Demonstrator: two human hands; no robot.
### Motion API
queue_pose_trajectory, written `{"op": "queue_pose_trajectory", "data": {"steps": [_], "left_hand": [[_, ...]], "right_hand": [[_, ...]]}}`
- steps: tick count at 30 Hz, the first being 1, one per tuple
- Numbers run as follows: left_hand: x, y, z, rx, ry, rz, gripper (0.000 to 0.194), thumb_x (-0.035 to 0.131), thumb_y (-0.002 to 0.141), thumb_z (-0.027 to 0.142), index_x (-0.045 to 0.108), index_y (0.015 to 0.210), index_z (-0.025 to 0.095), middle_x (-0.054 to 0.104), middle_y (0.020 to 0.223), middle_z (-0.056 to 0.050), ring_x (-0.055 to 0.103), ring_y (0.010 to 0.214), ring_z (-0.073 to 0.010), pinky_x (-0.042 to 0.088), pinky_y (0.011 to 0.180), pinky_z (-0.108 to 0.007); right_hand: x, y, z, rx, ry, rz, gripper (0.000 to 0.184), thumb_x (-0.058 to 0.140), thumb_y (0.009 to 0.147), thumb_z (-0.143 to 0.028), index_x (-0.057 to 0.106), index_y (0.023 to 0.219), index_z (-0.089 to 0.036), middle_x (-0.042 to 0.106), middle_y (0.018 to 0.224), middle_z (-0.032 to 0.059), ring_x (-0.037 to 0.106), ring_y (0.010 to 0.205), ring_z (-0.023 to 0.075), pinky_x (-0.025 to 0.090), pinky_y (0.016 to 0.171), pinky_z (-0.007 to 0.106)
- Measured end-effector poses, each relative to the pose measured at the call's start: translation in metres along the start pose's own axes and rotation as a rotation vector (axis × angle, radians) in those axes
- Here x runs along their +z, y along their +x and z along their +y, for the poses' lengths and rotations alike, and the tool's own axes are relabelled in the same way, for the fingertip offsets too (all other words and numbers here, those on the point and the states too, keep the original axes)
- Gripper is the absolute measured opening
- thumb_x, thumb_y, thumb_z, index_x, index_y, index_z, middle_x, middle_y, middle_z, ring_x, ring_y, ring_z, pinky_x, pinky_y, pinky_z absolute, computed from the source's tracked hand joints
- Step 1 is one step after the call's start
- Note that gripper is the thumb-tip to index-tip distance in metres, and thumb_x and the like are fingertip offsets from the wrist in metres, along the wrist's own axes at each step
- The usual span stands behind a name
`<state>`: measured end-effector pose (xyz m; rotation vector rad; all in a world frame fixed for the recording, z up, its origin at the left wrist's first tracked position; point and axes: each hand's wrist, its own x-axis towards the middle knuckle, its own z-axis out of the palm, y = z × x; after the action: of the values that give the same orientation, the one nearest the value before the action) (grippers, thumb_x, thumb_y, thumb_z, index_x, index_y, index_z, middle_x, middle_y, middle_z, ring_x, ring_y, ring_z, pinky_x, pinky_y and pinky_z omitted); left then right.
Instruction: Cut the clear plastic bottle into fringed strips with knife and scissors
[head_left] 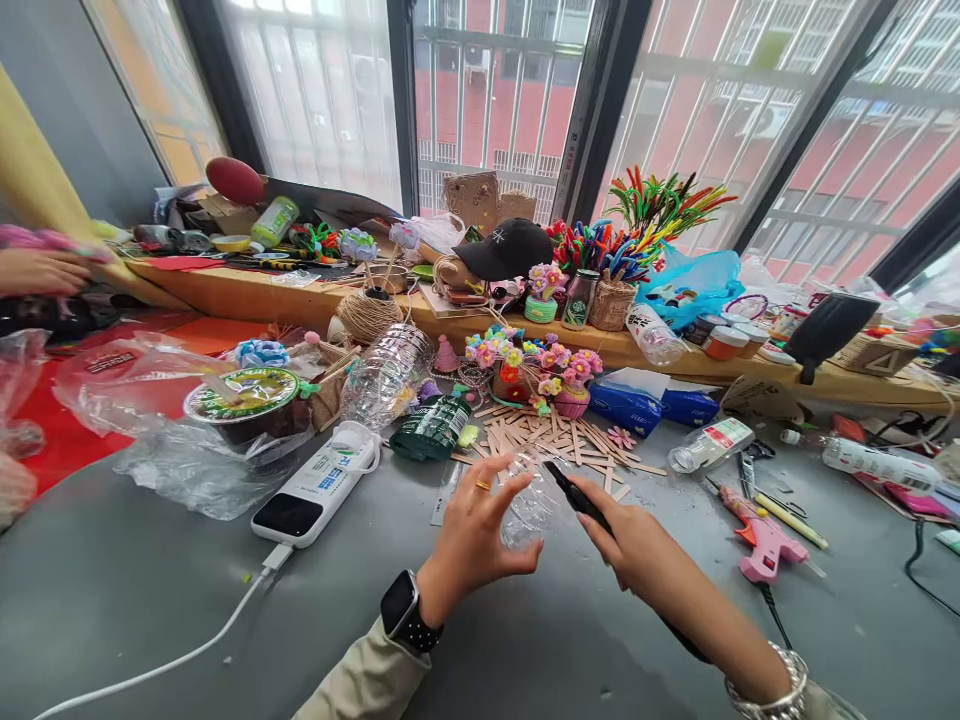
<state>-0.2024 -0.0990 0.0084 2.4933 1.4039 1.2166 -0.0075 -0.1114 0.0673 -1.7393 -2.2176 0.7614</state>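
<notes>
A clear, ribbed piece of plastic bottle (529, 505) is in the curved grip of my left hand (472, 530), thumb and fingers bent around it just above the table. My right hand (626, 540) is closed around a slim black tool (574, 490). The tool's front end points up and left, close beside the plastic piece; its kind is not clear, and my fingers and palm hide part of it. Behind both hands lies a spread pile of flat wooden craft sticks (555, 435).
A white power bank (319, 490) with a cable and a lidded food bowl (244, 405) stand left. To the right lie a pink glue gun (769, 540), a clear bottle (711, 445) and scissors (746, 470). A crowded wooden ledge (300, 290) runs behind. Another person's hand (41, 272) shows far left.
</notes>
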Motion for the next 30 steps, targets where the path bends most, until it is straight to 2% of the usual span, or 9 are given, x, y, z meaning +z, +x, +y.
{"op": "queue_pose_trajectory", "data": {"steps": [3,7,11,15,19,22,24,28,30], "left_hand": [[0.0,0.001,0.0,-0.028,-0.003,0.004,0.06,0.066,0.054,0.031,0.047,0.111,0.023,0.046,0.117,-0.009,0.046,0.105,-0.0262,0.043,0.087,-0.041],[0.0,0.001,0.002,0.003,0.009,0.003,0.059,0.066,0.054,0.031,0.048,0.11,0.023,0.046,0.117,-0.009,0.045,0.106,-0.0275,0.041,0.088,-0.043],[0.0,0.0,0.001,-0.013,0.006,0.008,0.059,0.065,0.055,0.031,0.046,0.111,0.024,0.045,0.117,-0.008,0.045,0.106,-0.0265,0.042,0.087,-0.041],[0.002,-0.001,0.0,0.003,0.006,0.012,0.061,0.065,0.054,0.031,0.045,0.111,0.025,0.045,0.117,-0.008,0.045,0.105,-0.0264,0.042,0.086,-0.041],[0.002,-0.001,0.0,0.027,0.021,0.027,0.06,0.065,0.055,0.032,0.045,0.112,0.025,0.044,0.118,-0.008,0.043,0.107,-0.0272,0.04,0.089,-0.043],[0.002,-0.001,0.0,-0.004,0.014,0.02,0.061,0.065,0.054,0.032,0.045,0.112,0.024,0.044,0.117,-0.008,0.045,0.106,-0.0262,0.041,0.087,-0.041],[0.002,-0.002,0.0,0.014,0.014,0.019,0.06,0.065,0.055,0.032,0.046,0.112,0.024,0.044,0.117,-0.008,0.044,0.106,-0.0264,0.041,0.088,-0.041],[0.002,-0.003,0.001,0.024,0.029,0.036,0.06,0.064,0.056,0.032,0.046,0.112,0.024,0.044,0.117,-0.008,0.044,0.106,-0.0263,0.041,0.088,-0.041],[0.002,-0.003,0.001,0.008,0.024,0.029,0.06,0.064,0.055,0.032,0.046,0.112,0.024,0.045,0.117,-0.008,0.045,0.105,-0.0257,0.042,0.087,-0.04]], "right_hand": [[-0.002,-0.001,0.0,0.027,0.0,-0.039,0.047,0.031,0.083,-0.026,0.038,0.129,-0.018,0.048,0.045,-0.0052,0.049,0.033,0.0132,0.039,0.045,0.023],[0.0,-0.005,0.002,0.047,0.019,-0.052,0.048,0.029,0.083,-0.027,0.038,0.129,-0.017,0.044,0.04,-0.0066,0.05,0.034,0.0145,0.04,0.047,0.024],[0.005,-0.004,0.003,0.021,0.015,-0.007,0.048,0.028,0.083,-0.028,0.037,0.13,-0.018,0.048,0.043,-0.0054,0.05,0.035,0.0146,0.041,0.048,0.024],[0.005,-0.002,0.002,0.032,0.001,-0.033,0.047,0.029,0.083,-0.027,0.038,0.129,-0.02,0.05,0.044,-0.0047,0.05,0.035,0.0143,0.042,0.049,0.025],[0.005,0.0,0.001,0.018,-0.045,0.018,0.048,0.028,0.083,-0.026,0.038,0.129,-0.019,0.06,0.057,0.0002,0.052,0.037,0.0136,0.043,0.052,0.025],[0.006,-0.002,0.004,0.026,-0.08,-0.002,0.047,0.027,0.083,-0.027,0.039,0.129,-0.021,0.062,0.06,0.0018,0.052,0.037,0.0141,0.042,0.049,0.026],[0.007,-0.003,0.006,0.034,-0.086,-0.02,0.047,0.027,0.083,-0.028,0.039,0.128,-0.021,0.063,0.062,0.0031,0.056,0.043,0.0166,0.043,0.049,0.026],[0.008,-0.002,0.006,-0.012,-0.107,0.048,0.047,0.027,0.083,-0.027,0.04,0.128,-0.02,0.067,0.084,0.0089,0.063,0.072,0.0226,0.045,0.061,0.03],[0.007,-0.002,0.005,-0.011,-0.11,0.041,0.047,0.027,0.083,-0.027,0.04,0.128,-0.02,0.068,0.082,0.0082,0.063,0.07,0.022,0.045,0.063,0.03]]}}
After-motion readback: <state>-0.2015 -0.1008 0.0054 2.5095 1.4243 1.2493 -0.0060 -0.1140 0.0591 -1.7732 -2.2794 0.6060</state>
